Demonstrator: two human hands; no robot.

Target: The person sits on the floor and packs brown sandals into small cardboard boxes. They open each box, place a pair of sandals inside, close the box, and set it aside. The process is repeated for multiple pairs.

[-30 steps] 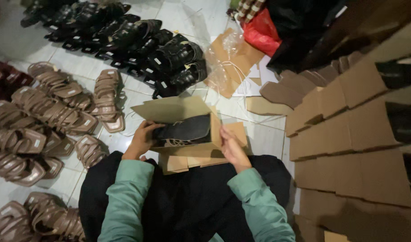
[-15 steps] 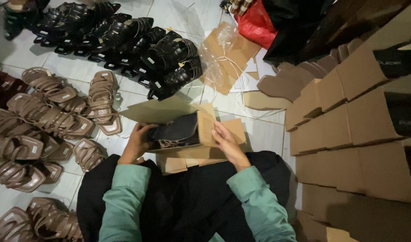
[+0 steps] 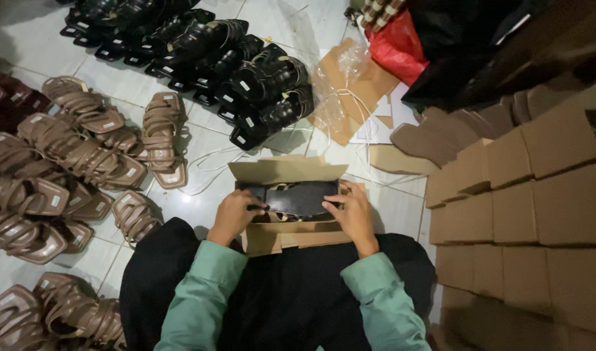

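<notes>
head view shows your left hand (image 3: 233, 214) and right hand (image 3: 351, 211) each gripping an end of the black sandal (image 3: 296, 198) lying in the open cardboard box (image 3: 288, 172) on your lap; press it flat; keep both ends level.

This looks like a small footwear packing room, worked from the tiled floor (image 3: 389, 208) rather than at a bench. Black sandals (image 3: 246, 71) lie in rows at the top and brown sandals (image 3: 70, 156) spread down the left, while closed cardboard boxes (image 3: 538, 221) are stacked along the right. Flat cardboard pieces (image 3: 434, 140), a clear plastic bag (image 3: 340, 84) and loose string (image 3: 369, 130) lie scattered between them, and an open box (image 3: 288, 172) with a black sandal inside sits at the person's lap
</notes>
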